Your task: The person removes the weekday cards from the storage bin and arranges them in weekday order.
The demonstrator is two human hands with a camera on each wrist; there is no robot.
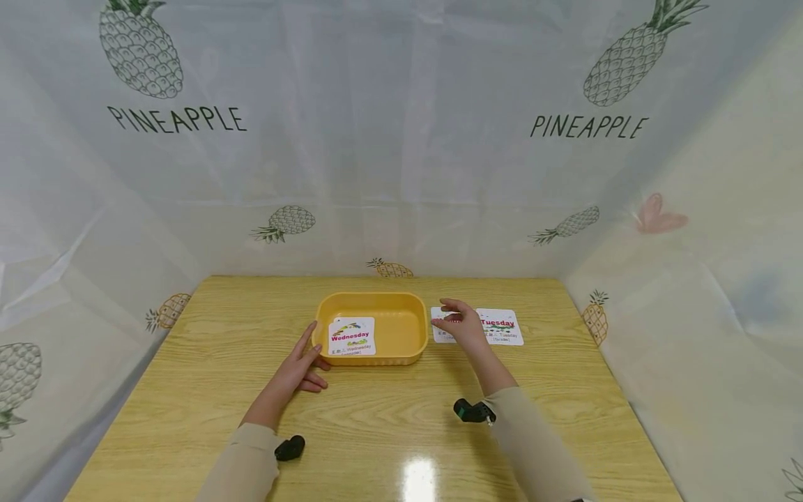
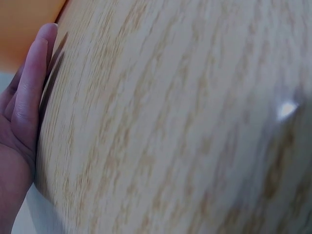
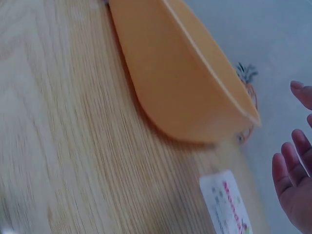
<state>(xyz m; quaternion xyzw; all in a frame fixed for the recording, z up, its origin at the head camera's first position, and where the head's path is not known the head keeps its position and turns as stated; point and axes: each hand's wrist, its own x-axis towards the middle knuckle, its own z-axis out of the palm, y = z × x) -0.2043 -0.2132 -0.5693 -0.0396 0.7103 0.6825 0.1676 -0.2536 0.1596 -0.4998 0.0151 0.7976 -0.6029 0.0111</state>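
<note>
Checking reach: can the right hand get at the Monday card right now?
Looks like yes: the right hand hovers empty above the Monday card, and the yellow tray stands beside the card, not over it.

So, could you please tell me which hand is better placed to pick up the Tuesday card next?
Probably the right hand: it appears close beside the Tuesday card, with its fingers seemingly free. The left hand is at the left end of the yellow tray, which lies between it and the card.
</note>
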